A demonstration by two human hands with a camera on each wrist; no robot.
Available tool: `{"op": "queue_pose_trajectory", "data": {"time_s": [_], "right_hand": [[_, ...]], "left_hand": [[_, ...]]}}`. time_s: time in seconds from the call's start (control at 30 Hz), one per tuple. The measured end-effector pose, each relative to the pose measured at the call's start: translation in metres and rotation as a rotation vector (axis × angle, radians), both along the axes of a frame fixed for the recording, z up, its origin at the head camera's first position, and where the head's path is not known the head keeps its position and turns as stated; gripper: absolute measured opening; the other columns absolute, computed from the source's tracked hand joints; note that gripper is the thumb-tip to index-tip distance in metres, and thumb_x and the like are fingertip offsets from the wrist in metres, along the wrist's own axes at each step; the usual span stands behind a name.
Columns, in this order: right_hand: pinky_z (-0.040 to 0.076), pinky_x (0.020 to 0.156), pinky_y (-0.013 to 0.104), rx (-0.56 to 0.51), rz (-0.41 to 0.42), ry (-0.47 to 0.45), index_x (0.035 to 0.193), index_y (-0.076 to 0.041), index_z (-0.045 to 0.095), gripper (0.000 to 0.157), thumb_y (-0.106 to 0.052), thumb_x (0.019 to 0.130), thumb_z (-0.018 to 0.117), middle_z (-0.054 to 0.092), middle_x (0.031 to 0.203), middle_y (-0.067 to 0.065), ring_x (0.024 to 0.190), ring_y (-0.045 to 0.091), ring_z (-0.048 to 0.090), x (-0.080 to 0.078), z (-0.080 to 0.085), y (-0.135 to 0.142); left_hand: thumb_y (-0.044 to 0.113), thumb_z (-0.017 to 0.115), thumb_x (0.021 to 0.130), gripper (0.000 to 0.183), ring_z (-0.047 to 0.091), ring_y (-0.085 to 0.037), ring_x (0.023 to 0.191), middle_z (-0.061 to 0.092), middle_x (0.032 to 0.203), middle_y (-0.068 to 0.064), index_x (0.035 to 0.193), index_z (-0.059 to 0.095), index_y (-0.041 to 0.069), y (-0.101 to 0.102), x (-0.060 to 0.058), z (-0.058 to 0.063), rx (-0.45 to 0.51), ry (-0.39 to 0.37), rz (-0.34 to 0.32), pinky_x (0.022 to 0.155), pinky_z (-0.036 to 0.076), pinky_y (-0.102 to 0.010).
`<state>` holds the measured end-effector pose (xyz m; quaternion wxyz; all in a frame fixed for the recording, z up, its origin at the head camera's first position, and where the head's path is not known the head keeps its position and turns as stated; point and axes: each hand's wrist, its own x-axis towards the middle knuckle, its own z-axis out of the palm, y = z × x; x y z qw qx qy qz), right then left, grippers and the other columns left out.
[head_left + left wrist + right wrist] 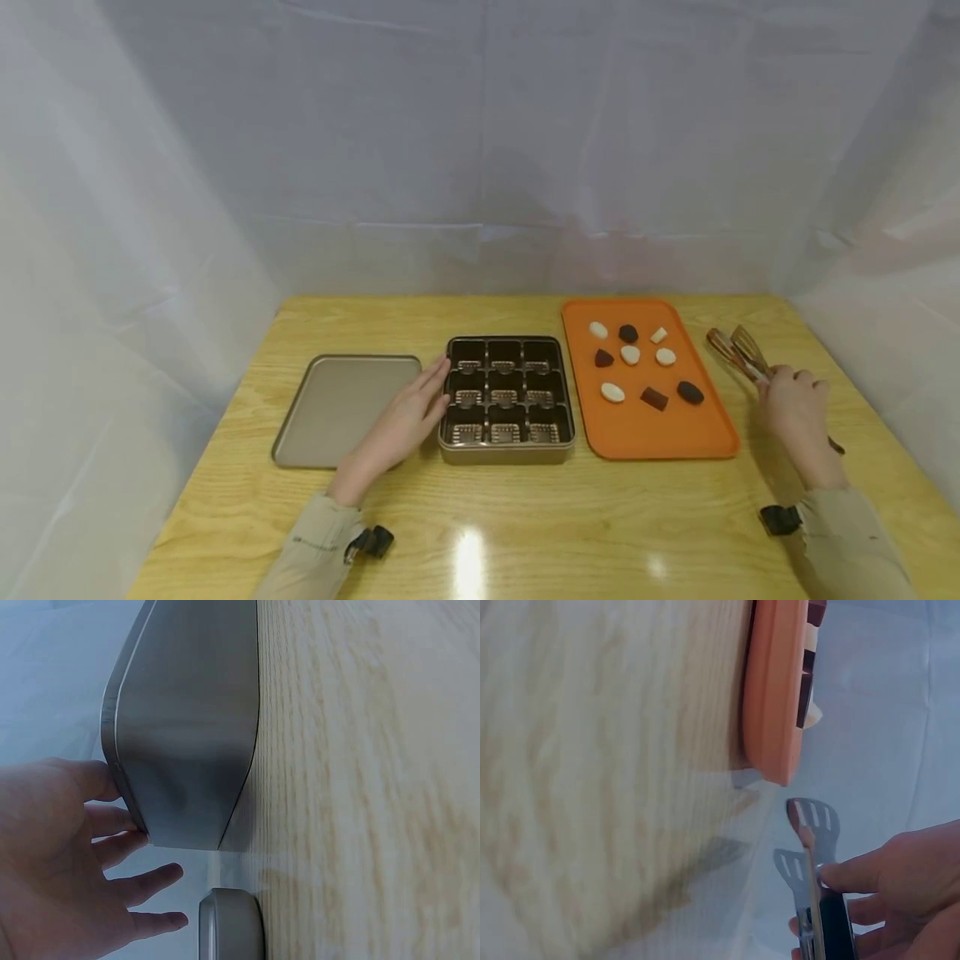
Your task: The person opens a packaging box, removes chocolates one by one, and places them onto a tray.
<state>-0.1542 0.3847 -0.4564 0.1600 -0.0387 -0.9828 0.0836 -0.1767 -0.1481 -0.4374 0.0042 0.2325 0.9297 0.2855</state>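
Observation:
My right hand (797, 408) grips a pair of slotted serving tongs (738, 354) above the table, just right of the orange tray. In the right wrist view, the thumb lies along the dark handle of the tongs (832, 922), and their two slotted heads stand apart. My left hand (408, 417) has its fingers stretched out, with fingertips at the left rim of a deep baking pan (506, 456) divided into square cells. Seen from the left wrist, some fingers touch the rim of the pan (184, 727) while the others are spread.
Dark and white chocolate-like pieces (630, 356) lie spaced out on the orange tray (637, 437), right of the pan. A flat, shallow metal tray (341, 408) lies left of the pan, partly under my left forearm. White sheeting (480, 150) surrounds the wooden table (525, 533).

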Motion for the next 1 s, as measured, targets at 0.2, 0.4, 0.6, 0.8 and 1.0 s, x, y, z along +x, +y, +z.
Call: {"op": "queue_pose_trajectory", "data": {"time_s": [0.2,0.4,0.6,0.8,1.0], "right_hand": [[0.040,0.065,0.066,-0.024,0.040,-0.026,0.095,0.027,0.051,0.033,-0.004,0.096,0.063,0.052,0.080,0.044,0.074,0.059,0.052,0.001,-0.002,0.001],[0.046,0.063,0.066,-0.124,0.038,-0.150,0.091,0.024,0.048,0.037,-0.009,0.093,0.065,0.051,0.078,0.042,0.068,0.057,0.054,0.002,-0.001,0.005],[0.051,0.056,0.060,-0.119,0.022,-0.189,0.097,0.028,0.048,0.048,-0.014,0.094,0.071,0.054,0.077,0.040,0.066,0.052,0.057,0.007,0.003,0.005],[0.045,0.079,0.072,-0.063,-0.018,-0.125,0.125,0.029,0.045,0.059,-0.022,0.101,0.064,0.047,0.111,0.053,0.097,0.067,0.047,0.011,0.008,-0.006],[0.043,0.078,0.077,-0.067,0.017,0.008,0.136,0.016,0.047,0.054,-0.025,0.104,0.058,0.046,0.132,0.043,0.117,0.062,0.044,0.005,0.018,-0.042]], "left_hand": [[0.021,0.050,0.108,0.058,0.030,-0.042,0.148,0.020,0.166,-0.012,0.158,0.029,0.001,0.001,0.000,0.001,0.008,-0.005,0.001,0.121,0.026,-0.057],[0.022,0.051,0.107,0.059,0.029,-0.041,0.149,0.018,0.167,-0.010,0.158,0.028,0.001,0.001,0.002,0.000,0.006,-0.015,0.002,0.122,0.025,-0.056],[0.022,0.050,0.108,0.059,0.028,-0.041,0.149,0.017,0.167,-0.009,0.158,0.027,0.002,0.002,0.002,-0.002,0.014,-0.023,0.009,0.121,0.024,-0.058],[0.021,0.050,0.107,0.059,0.028,-0.042,0.149,0.016,0.167,-0.009,0.158,0.027,0.002,0.002,0.001,-0.003,0.018,-0.022,0.010,0.121,0.024,-0.057],[0.022,0.051,0.107,0.058,0.030,-0.043,0.148,0.019,0.167,-0.010,0.158,0.029,0.002,0.000,0.000,-0.004,0.028,-0.006,0.000,0.121,0.025,-0.058]]}}
